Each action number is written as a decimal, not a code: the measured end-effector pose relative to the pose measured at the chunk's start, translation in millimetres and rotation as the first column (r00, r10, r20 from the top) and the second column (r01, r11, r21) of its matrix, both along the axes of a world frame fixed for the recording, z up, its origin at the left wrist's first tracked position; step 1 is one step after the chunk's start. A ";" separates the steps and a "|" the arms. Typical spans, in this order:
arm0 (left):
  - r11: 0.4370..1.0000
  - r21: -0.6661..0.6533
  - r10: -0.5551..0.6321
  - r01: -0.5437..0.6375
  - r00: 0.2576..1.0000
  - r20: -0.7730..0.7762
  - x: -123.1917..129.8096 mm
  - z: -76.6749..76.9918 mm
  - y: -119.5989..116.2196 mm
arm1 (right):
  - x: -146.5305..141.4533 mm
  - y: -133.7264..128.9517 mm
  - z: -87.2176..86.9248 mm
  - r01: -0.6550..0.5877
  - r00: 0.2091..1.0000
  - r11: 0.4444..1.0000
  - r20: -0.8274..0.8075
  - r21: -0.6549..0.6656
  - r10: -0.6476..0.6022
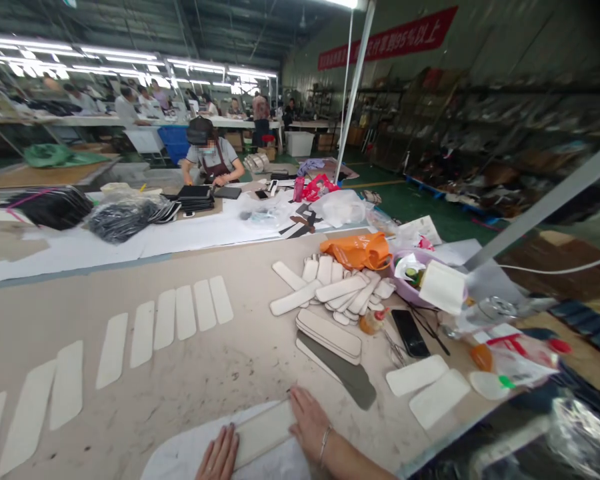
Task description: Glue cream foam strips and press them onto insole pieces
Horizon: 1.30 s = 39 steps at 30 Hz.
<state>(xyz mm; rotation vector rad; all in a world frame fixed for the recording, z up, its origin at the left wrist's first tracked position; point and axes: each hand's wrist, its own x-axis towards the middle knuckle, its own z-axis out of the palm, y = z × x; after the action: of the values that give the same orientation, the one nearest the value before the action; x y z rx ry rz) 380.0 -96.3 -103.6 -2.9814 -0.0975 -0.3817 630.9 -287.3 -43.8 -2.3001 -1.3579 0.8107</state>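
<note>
A pale, round-cornered strip [264,433] lies on a white sheet [180,443] at the near edge of the table. My left hand [219,457] rests on its left end, fingers stretched out flat. At the other end, my right hand [310,421], with a bracelet on the wrist, touches the strip's edge with fingers extended and the thumb apart. Beyond it lie a dark grey shaped piece [347,380] and a small stack of beige strips [329,335]. To the right are two more pale strips [417,375].
Several cream strips [167,319] lie in a row at left. A heap of strips [350,293] sits near an orange bag [357,250], a purple basin [405,288], a small amber bottle [373,321], scissors [395,350] and a phone [410,333]. Across the table a co-worker [213,157] handles dark pieces.
</note>
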 end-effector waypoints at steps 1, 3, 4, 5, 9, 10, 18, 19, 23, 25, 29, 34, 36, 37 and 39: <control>1.000 -0.019 0.002 -0.003 0.999 -0.040 0.7 7.7 -1.8 | -0.4 2.1 1.8 0.056 0.998 0.998 -0.018 -0.003 -0.056; 0.998 -0.059 -0.005 -0.001 0.995 -0.099 1.9 22.5 -4.9 | 1.7 5.9 6.9 0.122 0.990 0.992 -0.067 -0.007 -0.123; 0.996 -0.084 -0.003 -0.006 0.994 -0.112 2.6 29.1 -6.3 | 4.9 7.3 10.1 0.127 0.987 0.992 -0.096 -0.005 -0.126; 0.994 -0.110 0.017 -0.029 0.993 -0.115 3.1 34.8 -7.6 | 10.4 8.3 14.0 0.118 0.986 0.993 -0.123 0.003 -0.116; 0.941 -0.189 0.280 -0.282 0.959 -0.037 4.7 45.5 -12.2 | 65.0 4.0 36.7 0.150 0.977 0.985 -0.165 0.087 -0.135; 0.923 -0.201 0.335 -0.329 0.942 -0.004 4.7 45.0 -13.0 | 86.7 0.2 43.0 0.208 0.970 0.972 -0.153 0.112 -0.190; 0.848 -0.392 0.376 -0.357 0.926 -0.029 19.5 51.1 5.7 | 218.3 -51.4 20.5 0.659 0.686 0.711 0.189 0.247 -0.702; 0.812 -0.423 0.405 -0.402 0.910 -0.088 27.5 59.4 12.8 | 217.6 -55.7 8.4 0.602 0.713 0.758 0.257 0.253 -0.652; 0.706 -0.392 0.456 -0.590 0.802 -0.386 73.7 100.0 53.8 | 198.6 -62.3 -32.5 0.401 0.797 0.893 0.402 0.205 -0.451; 0.685 -0.366 0.478 -0.630 0.768 -0.426 100.2 114.3 80.5 | 193.5 -62.6 -43.8 0.400 0.789 0.899 0.433 0.178 -0.436; 0.655 -0.315 0.520 -0.687 0.712 -0.472 149.4 122.0 133.1 | 205.3 -65.3 -52.8 0.383 0.769 0.919 0.519 0.095 -0.374; 0.637 -0.254 0.536 -0.728 0.656 -0.532 200.5 113.4 176.8 | 221.8 -74.6 -45.7 0.042 0.884 0.993 0.459 0.114 -0.090; 0.641 -0.237 0.524 -0.730 0.641 -0.561 215.4 107.4 187.8 | 215.5 -74.0 -36.8 0.024 0.874 0.985 0.475 0.171 -0.104; 0.646 -0.228 0.514 -0.729 0.636 -0.575 221.4 103.9 192.3 | 208.5 -71.6 -31.7 0.030 0.866 0.979 0.484 0.200 -0.126; 0.660 -0.210 0.495 -0.722 0.627 -0.601 230.3 96.6 199.8 | 188.6 -63.2 -22.2 0.038 0.861 0.969 0.485 0.243 -0.156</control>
<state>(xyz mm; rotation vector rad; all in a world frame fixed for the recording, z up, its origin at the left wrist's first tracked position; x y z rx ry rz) 610.3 103.5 -7.0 -3.0434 -1.2953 0.5829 819.5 -350.5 -66.0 -2.4600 -1.4236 0.0019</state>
